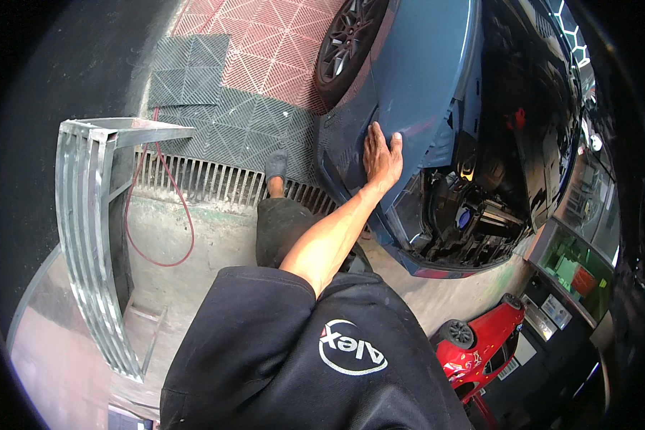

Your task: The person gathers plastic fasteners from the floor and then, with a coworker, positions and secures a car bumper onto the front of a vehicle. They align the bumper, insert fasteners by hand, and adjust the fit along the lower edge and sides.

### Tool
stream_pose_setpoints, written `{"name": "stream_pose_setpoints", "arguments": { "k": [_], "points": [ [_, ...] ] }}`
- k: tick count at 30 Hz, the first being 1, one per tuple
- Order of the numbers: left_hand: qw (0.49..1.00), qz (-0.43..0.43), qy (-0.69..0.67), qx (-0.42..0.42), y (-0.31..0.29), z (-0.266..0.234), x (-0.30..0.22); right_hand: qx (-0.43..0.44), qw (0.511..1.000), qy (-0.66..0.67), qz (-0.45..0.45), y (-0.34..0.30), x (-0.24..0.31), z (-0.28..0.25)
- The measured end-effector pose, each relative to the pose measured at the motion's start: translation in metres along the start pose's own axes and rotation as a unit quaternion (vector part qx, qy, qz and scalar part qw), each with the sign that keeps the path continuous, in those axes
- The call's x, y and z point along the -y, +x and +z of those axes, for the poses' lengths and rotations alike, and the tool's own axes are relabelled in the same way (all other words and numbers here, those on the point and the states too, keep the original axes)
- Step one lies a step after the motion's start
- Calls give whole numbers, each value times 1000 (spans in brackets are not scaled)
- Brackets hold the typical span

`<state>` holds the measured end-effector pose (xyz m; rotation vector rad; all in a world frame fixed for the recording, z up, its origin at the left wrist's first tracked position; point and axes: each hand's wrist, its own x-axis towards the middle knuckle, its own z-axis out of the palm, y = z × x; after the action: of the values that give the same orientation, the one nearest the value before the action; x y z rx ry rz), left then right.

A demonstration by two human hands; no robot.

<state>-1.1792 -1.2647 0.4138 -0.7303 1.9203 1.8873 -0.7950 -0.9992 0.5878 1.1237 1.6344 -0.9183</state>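
Observation:
My left hand (382, 159) lies flat on the painted front corner of a blue-grey car (401, 79), just ahead of the front wheel (350, 43). Its fingers are stretched out and it holds nothing. Right of the hand the engine bay (473, 222) is exposed, with dark parts, hoses and a blue round cap. The black area above the bay looks like the raised bonnet, though it is too dark to tell fully. My right hand is out of sight.
At left stands a slatted metal frame (86, 215) with a red hose (172, 261) beside it. A drain grate (215, 183) borders the grey and red floor tiles (279, 43). My shoe (276, 165) rests there. A red car (476, 351) stands at lower right.

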Motion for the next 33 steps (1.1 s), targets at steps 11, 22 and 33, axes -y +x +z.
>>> {"name": "stream_pose_setpoints", "arguments": {
  "k": [11,22,33],
  "points": [
    [996,-88,-4,1,30,-16,-39,-28,999,-12,-15,-3,38,9],
    [998,-51,41,-14,22,-19,-25,-54,998,27,-15,2,37,31],
    [996,-20,87,-3,14,-19,-11,-5,986,165,25,7,-42,87]
  ]
}}
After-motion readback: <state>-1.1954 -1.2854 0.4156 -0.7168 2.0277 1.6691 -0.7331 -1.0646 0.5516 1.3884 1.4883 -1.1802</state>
